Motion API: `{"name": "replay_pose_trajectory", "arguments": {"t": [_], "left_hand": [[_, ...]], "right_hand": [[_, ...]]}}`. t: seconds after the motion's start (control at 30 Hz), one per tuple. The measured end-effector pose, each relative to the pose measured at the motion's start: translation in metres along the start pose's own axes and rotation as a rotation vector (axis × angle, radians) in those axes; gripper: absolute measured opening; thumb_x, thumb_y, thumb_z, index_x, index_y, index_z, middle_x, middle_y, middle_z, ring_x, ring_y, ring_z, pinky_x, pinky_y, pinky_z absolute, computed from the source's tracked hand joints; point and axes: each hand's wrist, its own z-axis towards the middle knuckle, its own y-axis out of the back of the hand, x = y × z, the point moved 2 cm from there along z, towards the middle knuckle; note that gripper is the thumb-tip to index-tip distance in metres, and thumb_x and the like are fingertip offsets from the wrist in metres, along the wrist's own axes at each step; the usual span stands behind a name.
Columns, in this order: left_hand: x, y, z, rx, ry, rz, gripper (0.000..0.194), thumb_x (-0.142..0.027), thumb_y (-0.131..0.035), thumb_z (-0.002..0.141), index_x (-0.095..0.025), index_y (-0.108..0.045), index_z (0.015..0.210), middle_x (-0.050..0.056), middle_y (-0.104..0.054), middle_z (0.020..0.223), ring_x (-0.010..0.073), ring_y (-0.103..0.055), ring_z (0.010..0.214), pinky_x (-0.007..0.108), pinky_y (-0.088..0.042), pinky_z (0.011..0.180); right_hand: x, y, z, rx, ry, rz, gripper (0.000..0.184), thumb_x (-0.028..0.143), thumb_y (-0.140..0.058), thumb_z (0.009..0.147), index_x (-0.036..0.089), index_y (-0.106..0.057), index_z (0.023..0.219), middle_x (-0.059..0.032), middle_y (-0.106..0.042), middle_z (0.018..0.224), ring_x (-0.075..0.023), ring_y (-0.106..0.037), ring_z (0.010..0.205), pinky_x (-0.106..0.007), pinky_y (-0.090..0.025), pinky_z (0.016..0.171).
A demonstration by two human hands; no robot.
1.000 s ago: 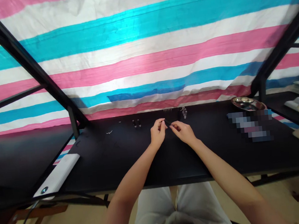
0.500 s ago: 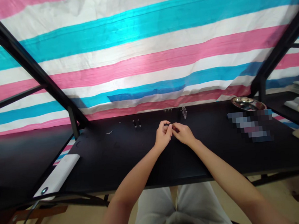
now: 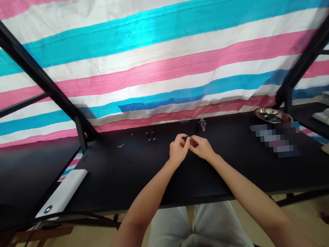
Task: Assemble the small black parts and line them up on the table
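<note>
Over the middle of the black table [image 3: 123,178], my left hand [image 3: 179,148] and my right hand [image 3: 201,146] meet at the fingertips. Both are closed in a pinch around a small dark piece [image 3: 185,137], mostly hidden by the fingers and too small to name. Just beyond my right hand lies a cluster of small greyish-purple pieces [image 3: 203,125]. A row of small light pieces [image 3: 184,121] sits at the table's back edge. To the left, two small dark pieces with pale ends [image 3: 150,136] are side by side, and a thin white scrap [image 3: 120,145] lies further left.
A shiny metal dish [image 3: 272,115] stands at the back right, with a pixelated patch in front of it. A white power strip [image 3: 63,192] with a black cable lies at the left edge. Black frame bars rise on both sides before a striped sheet [image 3: 158,54].
Almost nothing differs. My fingers have shifted slightly around the small dark piece, and both hands stay together in the same place.
</note>
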Motion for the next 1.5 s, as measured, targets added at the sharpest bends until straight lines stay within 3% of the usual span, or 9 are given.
{"name": "replay_pose_trajectory", "arguments": {"t": [0.13, 0.37, 0.57, 0.67, 0.8, 0.9, 1.03, 1.5], "left_hand": [[0.005, 0.001, 0.004, -0.066, 0.110, -0.086, 0.025, -0.041, -0.051, 0.079, -0.017, -0.055, 0.085, -0.008, -0.042, 0.046, 0.0062, -0.041, 0.043, 0.018, -0.036, 0.049], [0.014, -0.005, 0.004, 0.055, 0.218, -0.206, 0.028, -0.044, -0.053, 0.075, -0.016, -0.054, 0.076, -0.007, -0.044, 0.044, 0.0055, -0.038, 0.037, 0.018, -0.031, 0.042], [0.017, -0.005, 0.007, 0.070, 0.252, -0.157, 0.027, -0.042, -0.055, 0.073, -0.016, -0.053, 0.070, -0.007, -0.045, 0.042, 0.0058, -0.038, 0.036, 0.018, -0.032, 0.043], [0.025, 0.008, 0.016, -0.033, 0.290, -0.056, 0.023, -0.039, -0.054, 0.073, -0.016, -0.054, 0.070, -0.007, -0.045, 0.042, 0.0066, -0.040, 0.038, 0.019, -0.034, 0.047], [0.043, 0.035, 0.030, -0.176, 0.349, 0.271, 0.019, -0.036, -0.054, 0.073, -0.017, -0.058, 0.074, -0.004, -0.052, 0.048, 0.0107, -0.051, 0.049, 0.021, -0.039, 0.056], [0.055, 0.050, 0.036, -0.163, 0.421, 0.518, 0.020, -0.037, -0.053, 0.073, -0.020, -0.061, 0.079, 0.001, -0.062, 0.062, 0.0162, -0.059, 0.064, 0.024, -0.042, 0.062], [0.062, 0.056, 0.037, -0.105, 0.496, 0.713, 0.023, -0.037, -0.051, 0.074, -0.022, -0.062, 0.086, 0.007, -0.066, 0.080, 0.0230, -0.062, 0.078, 0.029, -0.044, 0.067], [0.074, 0.061, 0.037, 0.005, 0.570, 0.816, 0.026, -0.038, -0.048, 0.077, -0.020, -0.063, 0.089, 0.011, -0.066, 0.090, 0.0263, -0.062, 0.085, 0.032, -0.045, 0.070]], "right_hand": [[-0.002, 0.001, 0.001, -0.008, -0.013, 0.032, 0.017, 0.035, -0.050, 0.080, 0.019, -0.056, 0.075, 0.0018, -0.052, 0.060, -0.0089, -0.045, 0.051, -0.020, -0.035, 0.052], [-0.005, -0.001, 0.000, -0.018, -0.034, 0.011, 0.019, 0.035, -0.049, 0.081, 0.019, -0.059, 0.077, 0.0016, -0.053, 0.059, -0.0086, -0.045, 0.051, -0.020, -0.035, 0.052], [-0.005, -0.001, 0.001, 0.039, -0.057, -0.027, 0.020, 0.035, -0.049, 0.081, 0.019, -0.060, 0.086, 0.0009, -0.056, 0.063, -0.0095, -0.048, 0.052, -0.021, -0.036, 0.053], [-0.006, -0.002, 0.002, 0.122, -0.078, -0.033, 0.024, 0.035, -0.049, 0.081, 0.020, -0.060, 0.097, 0.0008, -0.059, 0.066, -0.0109, -0.051, 0.055, -0.022, -0.038, 0.056], [-0.007, -0.005, 0.002, 0.210, -0.097, -0.042, 0.025, 0.033, -0.047, 0.082, 0.022, -0.059, 0.100, 0.0000, -0.062, 0.071, -0.0123, -0.054, 0.059, -0.023, -0.039, 0.060], [-0.006, -0.005, 0.002, 0.246, -0.095, -0.038, 0.024, 0.031, -0.047, 0.082, 0.022, -0.059, 0.101, 0.0000, -0.063, 0.073, -0.0125, -0.055, 0.061, -0.024, -0.039, 0.060], [-0.004, -0.005, 0.002, 0.260, -0.103, -0.029, 0.025, 0.030, -0.046, 0.082, 0.021, -0.059, 0.102, -0.0001, -0.063, 0.074, -0.0125, -0.055, 0.061, -0.024, -0.039, 0.060], [-0.005, -0.006, 0.001, 0.259, -0.101, 0.003, 0.025, 0.029, -0.045, 0.082, 0.021, -0.061, 0.100, -0.0006, -0.063, 0.071, -0.0127, -0.055, 0.061, -0.024, -0.040, 0.060]]}}
